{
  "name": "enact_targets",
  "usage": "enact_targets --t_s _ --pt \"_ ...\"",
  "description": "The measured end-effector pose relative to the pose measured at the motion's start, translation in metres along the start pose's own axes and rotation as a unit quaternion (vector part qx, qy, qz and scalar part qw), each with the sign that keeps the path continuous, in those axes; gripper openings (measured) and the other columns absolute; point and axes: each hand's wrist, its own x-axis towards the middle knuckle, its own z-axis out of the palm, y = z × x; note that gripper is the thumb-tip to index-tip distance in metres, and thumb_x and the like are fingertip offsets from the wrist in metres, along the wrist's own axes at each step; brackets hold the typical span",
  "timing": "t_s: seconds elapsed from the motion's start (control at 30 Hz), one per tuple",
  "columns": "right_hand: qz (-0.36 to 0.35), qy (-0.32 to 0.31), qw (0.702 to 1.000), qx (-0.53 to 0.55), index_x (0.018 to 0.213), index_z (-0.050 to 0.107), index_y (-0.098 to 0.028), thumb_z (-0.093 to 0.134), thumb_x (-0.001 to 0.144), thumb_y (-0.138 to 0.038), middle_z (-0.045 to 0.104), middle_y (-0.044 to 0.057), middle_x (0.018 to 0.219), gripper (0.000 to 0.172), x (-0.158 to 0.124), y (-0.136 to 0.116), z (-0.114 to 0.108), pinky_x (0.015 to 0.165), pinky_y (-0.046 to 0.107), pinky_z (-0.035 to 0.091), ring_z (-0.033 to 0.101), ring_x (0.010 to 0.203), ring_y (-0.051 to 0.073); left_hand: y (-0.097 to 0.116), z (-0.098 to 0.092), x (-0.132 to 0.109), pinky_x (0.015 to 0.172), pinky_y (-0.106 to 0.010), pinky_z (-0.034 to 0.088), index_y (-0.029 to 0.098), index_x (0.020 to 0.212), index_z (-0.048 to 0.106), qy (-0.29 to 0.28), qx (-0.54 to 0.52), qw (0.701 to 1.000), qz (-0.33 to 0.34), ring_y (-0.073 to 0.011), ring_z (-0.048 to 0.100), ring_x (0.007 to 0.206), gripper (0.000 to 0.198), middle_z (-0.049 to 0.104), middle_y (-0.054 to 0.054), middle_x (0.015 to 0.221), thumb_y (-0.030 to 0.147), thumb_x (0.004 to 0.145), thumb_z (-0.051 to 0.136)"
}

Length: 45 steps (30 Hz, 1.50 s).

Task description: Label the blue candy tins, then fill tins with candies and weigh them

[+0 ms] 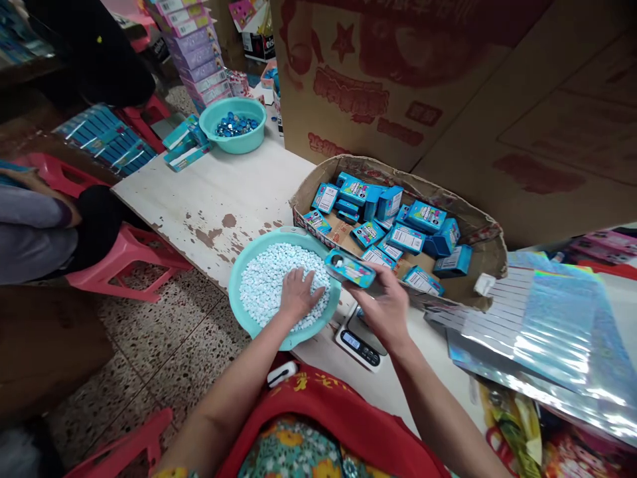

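Left forearm (243, 368) bare, reaching forward and inward; left hand (297, 297) palm down, fingers (297, 275) spread and slightly bent, thumb (317, 294) out toward the right. Right forearm (432, 392) bare, angled forward and inward; right hand (387, 309) curled in a grip, directed leftward. Hands near each other, not touching.
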Motion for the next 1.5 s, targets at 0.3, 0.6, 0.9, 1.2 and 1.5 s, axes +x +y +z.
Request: enact_targets --t_s 0.3,0.6,0.9,1.2,1.5 --pt "0.057 -0.09 0.993 -0.043 0.103 0.06 -0.021 0.069 0.076 -0.032 0.065 0.004 0.096 0.031 -0.017 0.023 0.017 0.079 0.034 0.046 0.06 0.089 0.023 -0.042 -0.017 0.03 0.062 -0.028 0.037 0.019 0.077 0.057 0.056 -0.087 0.979 -0.175 -0.0183 0.053 0.07 0.02 0.057 -0.005 0.074 0.038 0.081 0.051" --pt "-0.009 -0.173 0.974 -0.147 0.101 0.061 -0.022 0.07 0.074 -0.026 0.066 0.005 0.099 0.029 -0.023 0.023 0.052 0.081 0.038 0.041 0.059 0.093 0.026 0.019 -0.096 0.027 0.045 -0.02 0.037 0.018 0.069 0.047 0.155 -0.686 0.649 -0.291 -0.0086 0.05 0.048 0.031 0.051 0.003 0.059 0.047 0.069 0.058" --pt "-0.02 -0.166 0.98 -0.107 0.101 0.062 -0.022 0.075 0.07 -0.024 0.066 0.004 0.099 0.033 -0.022 0.006 0.063 0.08 0.035 0.043 0.059 0.093 0.025 0.033 -0.121 0.031 0.051 -0.023 0.044 0.017 0.065 0.048 0.205 -0.678 0.66 -0.25 -0.0097 0.054 0.052 0.031 0.052 0.003 0.058 0.045 0.072 0.061" --pt "-0.015 -0.177 0.976 -0.13 0.099 0.062 -0.023 0.073 0.071 -0.026 0.067 0.002 0.097 0.03 -0.02 0.003 0.061 0.078 0.033 0.042 0.061 0.093 0.023 0.041 -0.117 0.033 0.049 -0.023 0.041 0.017 0.06 0.046 0.199 -0.652 0.697 -0.221 -0.0077 0.049 0.046 0.034 0.044 0.006 0.052 0.043 0.071 0.065" --pt "-0.023 -0.16 0.979 -0.127 0.099 0.061 -0.022 0.075 0.07 -0.027 0.067 0.004 0.098 0.033 -0.017 0.003 0.063 0.079 0.034 0.04 0.06 0.094 0.024 0.04 -0.12 0.029 0.051 -0.022 0.042 0.017 0.066 0.05 0.214 -0.65 0.698 -0.209 -0.0076 0.049 0.05 0.029 0.046 0.005 0.054 0.039 0.07 0.068"
